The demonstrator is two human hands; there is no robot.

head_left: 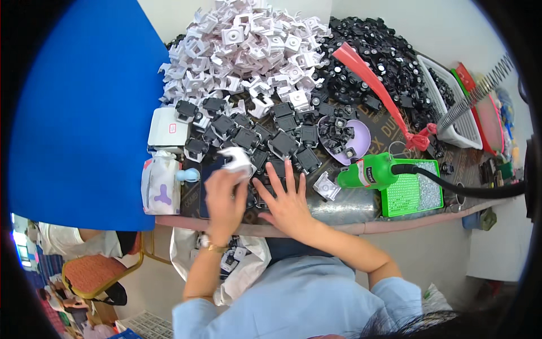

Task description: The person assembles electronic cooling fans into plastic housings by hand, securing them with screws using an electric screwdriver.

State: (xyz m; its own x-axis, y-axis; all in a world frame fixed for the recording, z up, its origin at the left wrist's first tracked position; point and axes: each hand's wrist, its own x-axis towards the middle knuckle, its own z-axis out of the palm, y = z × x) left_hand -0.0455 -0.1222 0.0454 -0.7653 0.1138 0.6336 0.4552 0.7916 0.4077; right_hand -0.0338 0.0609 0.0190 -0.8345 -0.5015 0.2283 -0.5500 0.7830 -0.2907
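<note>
A white plastic bracket (238, 161), smeared by motion, is in my left hand (224, 196), whose fingers close on its near side. My right hand (289, 208) lies with its fingers spread at the near edge of several black-and-white assembled parts (246, 139), and I see nothing held in it. Right of its fingertips a single white bracket (326, 186) rests on the table. Beside that bracket is a green electric screwdriver (370, 173) with a black cord. What lies under my palms is partly hidden.
Heaps of white brackets (248, 51) and black parts (372, 68) fill the back. At right are a purple bowl (363, 138), a green screw tray (402, 195), a red strap (375, 85) and a white basket (466, 133). A tissue pack (160, 189) stands left; an open sack (257, 263) hangs below the edge.
</note>
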